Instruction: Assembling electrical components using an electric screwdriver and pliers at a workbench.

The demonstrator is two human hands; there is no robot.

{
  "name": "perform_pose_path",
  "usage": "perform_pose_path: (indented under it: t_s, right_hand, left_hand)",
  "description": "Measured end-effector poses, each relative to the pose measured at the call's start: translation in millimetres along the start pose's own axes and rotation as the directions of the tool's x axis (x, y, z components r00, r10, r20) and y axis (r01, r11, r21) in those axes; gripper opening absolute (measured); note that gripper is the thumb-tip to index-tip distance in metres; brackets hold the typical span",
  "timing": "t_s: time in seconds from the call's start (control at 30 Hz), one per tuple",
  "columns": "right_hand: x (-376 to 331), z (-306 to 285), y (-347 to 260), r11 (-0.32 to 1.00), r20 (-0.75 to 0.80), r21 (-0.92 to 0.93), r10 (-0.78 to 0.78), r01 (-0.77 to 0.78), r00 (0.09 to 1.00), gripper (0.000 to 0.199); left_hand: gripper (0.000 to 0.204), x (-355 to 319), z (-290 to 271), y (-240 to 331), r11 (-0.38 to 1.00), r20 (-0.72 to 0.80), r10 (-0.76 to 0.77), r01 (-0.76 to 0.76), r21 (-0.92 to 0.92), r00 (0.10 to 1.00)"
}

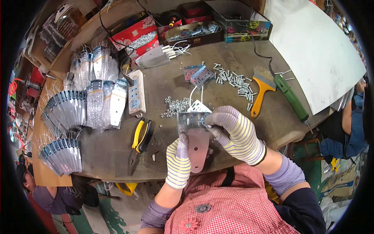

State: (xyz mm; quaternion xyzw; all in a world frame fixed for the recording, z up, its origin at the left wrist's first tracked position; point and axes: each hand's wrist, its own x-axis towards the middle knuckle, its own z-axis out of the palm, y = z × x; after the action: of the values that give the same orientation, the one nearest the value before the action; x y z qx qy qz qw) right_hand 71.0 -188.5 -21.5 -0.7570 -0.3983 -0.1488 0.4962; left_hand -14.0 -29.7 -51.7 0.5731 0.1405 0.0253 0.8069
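Head view: I see pink-grey plate (199, 156) w/ metal bracket (191, 119) near desk's (105, 152) 6 o'clock edge. Left fingers (183, 142) grip plate's 9 o'clock side; right fingers (221, 135) pinch bracket's 2 o'clock corner, can't tell if around sth small. Risk IMO: bulky gloves (243, 146) dull touch, so bracket could slip, scattering loose nuts (179, 106) at 11 o'clock.

A stained brown workbench (105, 156) stands over a green-and-grey floor (120, 220), wooden shelving (83, 37) at its back left.
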Motion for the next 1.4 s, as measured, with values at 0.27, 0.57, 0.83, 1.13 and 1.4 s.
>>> perform_pose_path:
  t_s: [0.27,0.57,0.83,1.13,1.4]
  right_hand:
    - [-0.1,0.0,3.8,0.994,-0.039,-0.069,-0.087,0.084,0.995,0.025]
    - [-3.3,7.3,-2.5,0.985,0.064,0.147,0.086,-0.095,0.994,0.023]
    - [-4.1,-1.5,7.1,0.324,0.392,0.716,0.546,-0.618,0.741,0.034]
    - [-9.1,16.8,0.4,0.859,-0.032,0.316,0.435,-0.403,0.9,0.023]
    - [14.5,3.2,-6.0,0.997,-0.065,0.074,-0.024,0.029,0.998,0.021]
  left_hand:
    - [0.064,4.1,-5.4,1.1,1.0,0.007,-0.011,0.011,0.025,1.0]
    - [0.06,8.0,-13.7,-0.5,0.971,0.048,-0.119,0.126,-0.202,0.992]
    - [0.056,-2.6,-5.8,-4.8,0.992,-0.011,0.114,-0.114,0.052,0.993]
    - [0.055,-2.8,-7.6,-11.8,0.99,-0.03,0.127,-0.125,0.063,0.991]
    - [0.055,-3.7,-4.6,-3.3,0.999,-0.004,0.049,-0.049,-0.013,0.999]
